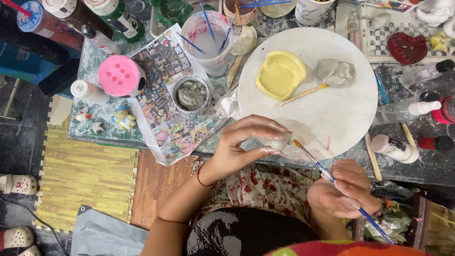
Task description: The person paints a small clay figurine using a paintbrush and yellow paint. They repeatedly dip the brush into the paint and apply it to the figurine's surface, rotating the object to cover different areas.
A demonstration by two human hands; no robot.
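Small pale grey clay piece (280, 141): pinched in the fingers (265, 124) of the left hand (244, 142), held above the near edge of the worktop (426, 163), over the near rim of the round white board (332, 114). Shape mostly hidden by the fingers; its long axis cannot be told.

Thin paintbrush with blue handle and orange ferrule (332, 179): gripped pen-fashion in the closed fingers of the right hand (343, 189). Long axis diagonal; bristle tip points up-left and touches the clay piece, handle end points down-right toward the person's lap.

Round white board: at the middle of the worktop, carrying a yellow shallow dish-shaped mould (280, 74), a lump of grey clay (335, 72) and a wooden stick (301, 95) lying between them.

Small round tin of grey clay (191, 94): left of the board, on a printed colour sheet (161, 109).

Clear plastic cup of cloudy water (208, 42) with blue brushes: toward the far edge.

Pink domed lid with raised dots (118, 75): left part of the worktop.

Small painted figurines (124, 118): near the left near corner.

White squeeze bottles (395, 148): right side, near the board.

Red heart-shaped piece (406, 47): far right corner, on a chequered tile.
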